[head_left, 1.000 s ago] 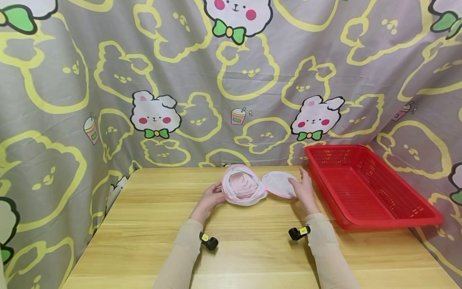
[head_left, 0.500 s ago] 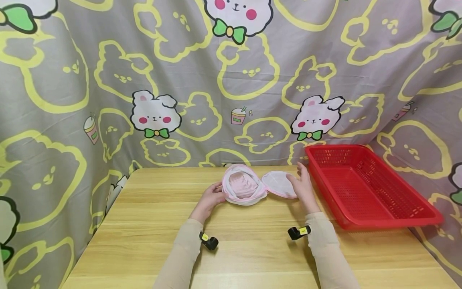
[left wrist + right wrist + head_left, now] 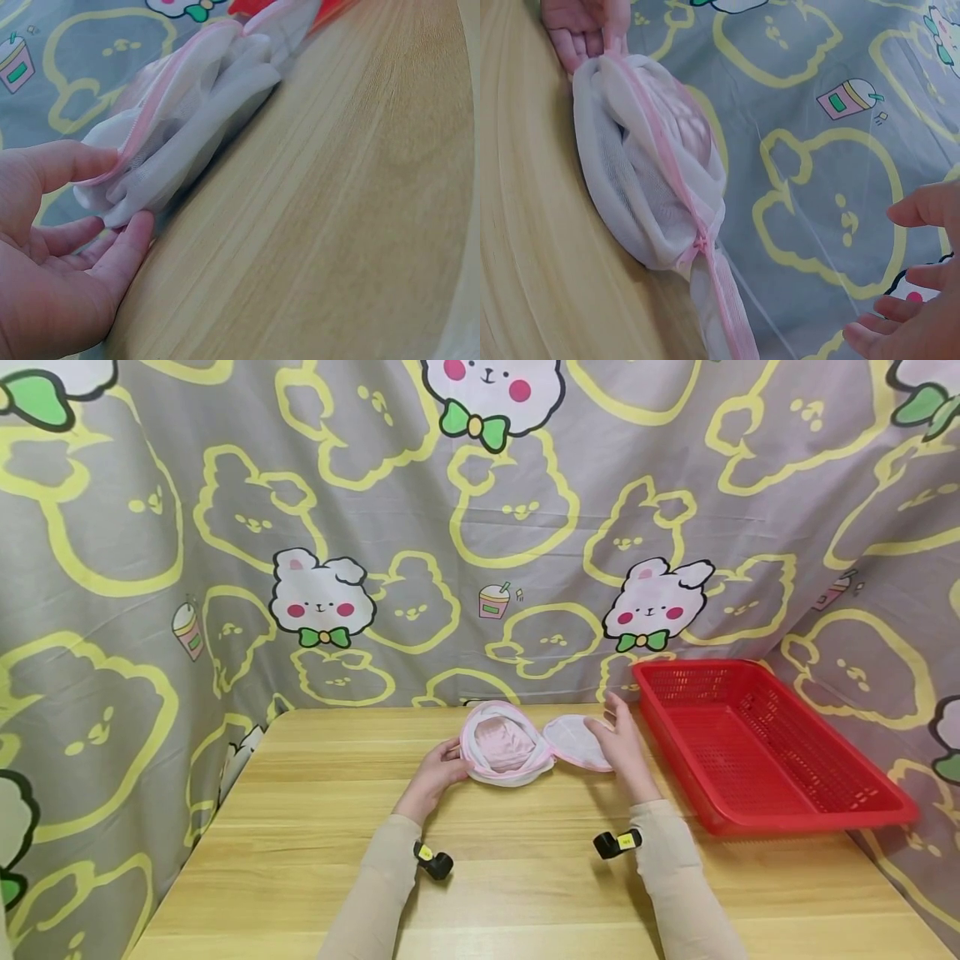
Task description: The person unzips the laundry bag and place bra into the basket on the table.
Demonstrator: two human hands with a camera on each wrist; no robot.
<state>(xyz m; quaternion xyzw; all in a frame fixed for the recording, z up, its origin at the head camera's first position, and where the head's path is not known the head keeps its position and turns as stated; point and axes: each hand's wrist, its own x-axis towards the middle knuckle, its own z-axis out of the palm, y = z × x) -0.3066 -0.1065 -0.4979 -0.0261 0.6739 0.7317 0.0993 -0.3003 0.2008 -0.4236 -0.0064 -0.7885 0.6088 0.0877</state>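
Note:
A round white mesh laundry bag (image 3: 517, 777) with pink zip trim lies on the table, its top unzipped. Inside sits a shiny pink satin piece (image 3: 504, 743), cup-shaped and partly covered by the mesh. The bag's lid (image 3: 572, 739) is folded out flat to the right. My left hand (image 3: 435, 777) holds the bag's left edge, the thumb on the pink rim and fingers under the mesh wall (image 3: 180, 161). Above the lid's right side, my right hand (image 3: 624, 747) has its fingers spread and nothing in them. A pink zip pull (image 3: 700, 242) hangs at the hinge.
A red plastic basket (image 3: 750, 823) stands at the right of the wooden table (image 3: 315, 843). A grey patterned curtain (image 3: 420, 527) hangs behind the table and along its sides. Small black cameras (image 3: 435, 862) are strapped to both wrists.
My right hand has shifted slightly left over the lid, away from its outer edge. The left hand and the laundry bag have stayed in place.

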